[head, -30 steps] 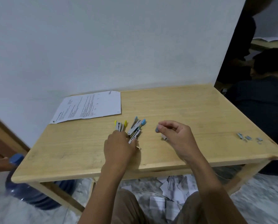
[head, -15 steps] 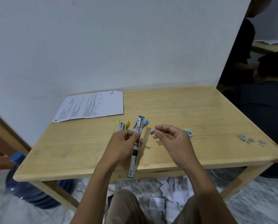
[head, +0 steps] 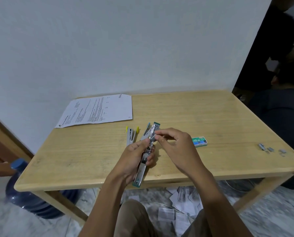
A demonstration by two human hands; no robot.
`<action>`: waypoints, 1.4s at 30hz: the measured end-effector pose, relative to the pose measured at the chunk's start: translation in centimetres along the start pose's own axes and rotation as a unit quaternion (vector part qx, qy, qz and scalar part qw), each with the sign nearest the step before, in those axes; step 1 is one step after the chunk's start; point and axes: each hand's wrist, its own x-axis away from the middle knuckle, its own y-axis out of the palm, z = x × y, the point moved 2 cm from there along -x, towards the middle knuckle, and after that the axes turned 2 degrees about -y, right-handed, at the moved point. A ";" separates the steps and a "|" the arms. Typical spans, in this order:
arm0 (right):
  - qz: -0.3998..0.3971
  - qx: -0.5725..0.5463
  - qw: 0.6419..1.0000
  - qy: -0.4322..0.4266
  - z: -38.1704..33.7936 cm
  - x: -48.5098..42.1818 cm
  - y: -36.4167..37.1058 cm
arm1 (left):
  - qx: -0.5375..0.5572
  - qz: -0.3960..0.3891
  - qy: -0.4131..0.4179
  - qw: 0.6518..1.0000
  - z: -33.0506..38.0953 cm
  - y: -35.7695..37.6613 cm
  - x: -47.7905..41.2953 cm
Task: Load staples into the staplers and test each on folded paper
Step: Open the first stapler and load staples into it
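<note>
My left hand (head: 134,159) grips a green-tipped stapler (head: 141,170) that is swung fully open into a long strip above the table. My right hand (head: 175,147) pinches a small strip of staples (head: 153,136) at the stapler's metal channel near its far end. Two more staplers lie on the wooden table (head: 211,120) just beyond my hands: a yellow-tipped stapler (head: 131,135) and a blue-tipped stapler (head: 146,131), both opened. A green staple box (head: 199,141) lies right of my right hand. A printed paper sheet (head: 98,110) lies at the back left.
Loose staple strips (head: 270,149) lie near the table's right edge. A blue water jug (head: 23,194) stands on the floor at the left. Paper scraps (head: 177,211) litter the floor under the table. A person in dark clothes (head: 279,108) sits at the right.
My left hand lifted the green-tipped stapler from the pile and swung it open. My right hand brought the staple strip to its channel, which uncovered the green box.
</note>
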 end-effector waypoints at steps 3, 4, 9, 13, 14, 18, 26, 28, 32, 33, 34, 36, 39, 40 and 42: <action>-0.007 0.040 0.999 -0.021 -0.3 -0.3 0.0 | 0.001 0.002 0.002 1.000 -0.2 -0.3 -0.4; -0.012 0.051 0.998 -0.023 -0.3 -0.5 0.1 | 0.000 -0.002 0.003 1.000 -0.3 -0.4 -0.4; -0.032 0.114 0.993 -0.031 -0.2 -0.9 0.5 | 0.002 -0.020 0.003 1.000 -0.4 -0.3 -0.4; -0.024 0.156 0.987 -0.022 0.1 -0.9 1.0 | 0.005 -0.025 0.004 1.000 -0.5 -0.5 -0.6; -0.024 0.156 0.987 -0.016 0.2 -0.8 1.1 | 0.004 -0.026 0.002 1.000 -0.5 -0.6 -0.6; 0.012 0.106 0.994 0.016 0.2 -0.6 1.5 | 0.015 -0.031 -0.012 0.999 -0.5 -0.5 -0.6; -0.017 0.160 0.986 -0.036 0.7 0.6 1.0 | 0.043 -0.027 -0.017 0.999 -0.4 -0.5 -0.7; -0.071 0.200 0.974 -0.078 1.1 1.0 0.8 | 0.051 -0.036 -0.017 0.998 -0.4 -0.5 -0.7; -0.137 0.294 0.937 -0.127 1.0 0.6 -0.2 | 0.038 -0.036 -0.019 0.998 -0.5 -0.6 -0.7; -0.147 0.318 0.927 -0.135 1.0 0.3 -0.5 | 0.038 -0.038 -0.019 0.998 -0.4 -0.6 -0.7; -0.157 0.340 0.916 -0.143 0.9 0.0 -0.7 | 0.034 -0.037 -0.019 0.999 -0.4 -0.5 -0.6; -0.162 0.373 0.901 -0.154 0.9 -0.8 -1.1 | 0.019 -0.026 -0.016 0.999 -0.3 -0.5 -0.6; -0.147 0.402 0.889 -0.163 0.8 -1.8 -1.4 | 0.015 -0.008 -0.008 1.000 -0.2 -0.5 -0.6; -0.140 0.411 0.886 -0.163 0.8 -2.1 -1.4 | 0.017 -0.004 -0.007 1.000 -0.2 -0.5 -0.6; -0.131 0.426 0.883 -0.151 0.8 -2.5 -1.4 | 0.027 0.002 -0.006 1.000 -0.2 -0.5 -0.6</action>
